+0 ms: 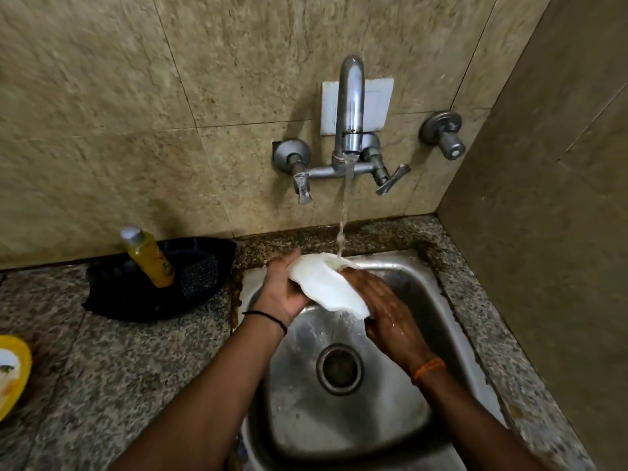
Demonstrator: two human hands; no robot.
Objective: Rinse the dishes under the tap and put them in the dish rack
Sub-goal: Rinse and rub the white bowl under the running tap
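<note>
Both forearms reach over the steel sink (401,419): left hand (283,294) grips a white plate (326,287) under the tap (350,107) stream, right hand (384,307) flat, rubbing it. Rinsing step; next, racking it, no rack visible.

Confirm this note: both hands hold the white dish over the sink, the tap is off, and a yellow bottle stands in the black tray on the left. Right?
Not quite: the tap is running, and the head view shows its stream landing on the white dish. The rest stands: left hand, right hand, sink, yellow bottle, black tray.
</note>
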